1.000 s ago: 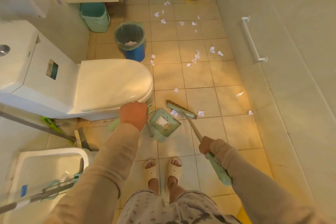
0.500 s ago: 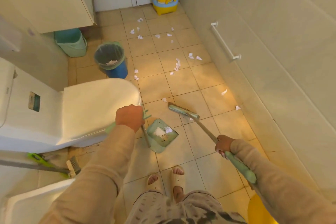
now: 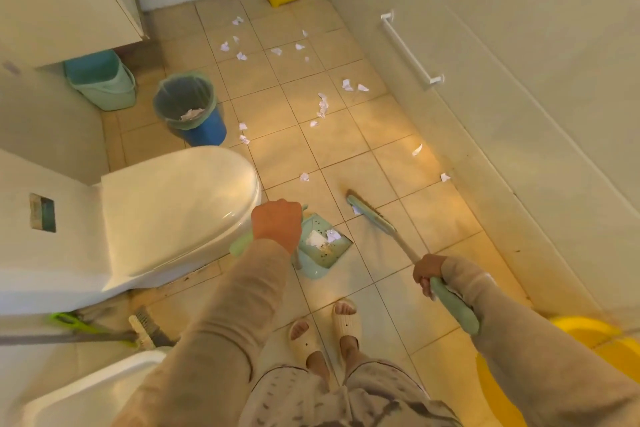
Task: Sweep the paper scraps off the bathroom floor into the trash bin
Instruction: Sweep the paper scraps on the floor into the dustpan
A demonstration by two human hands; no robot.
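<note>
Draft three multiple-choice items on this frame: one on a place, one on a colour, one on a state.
1. Where is the dustpan?
A. On the floor beside the toilet front
B. Raised at chest height
C. On the toilet lid

2. What colour is the side of the bin?
A. Red
B. Blue
C. Black

3. What is the right hand doing?
A. Hanging empty
B. Waving in the air
C. Gripping the broom

Answers:
1 A: the dustpan sits low on the floor, next to the toilet front.
2 B: the side of the bin shows blue.
3 C: the fingers curl round the broom handle.
</note>
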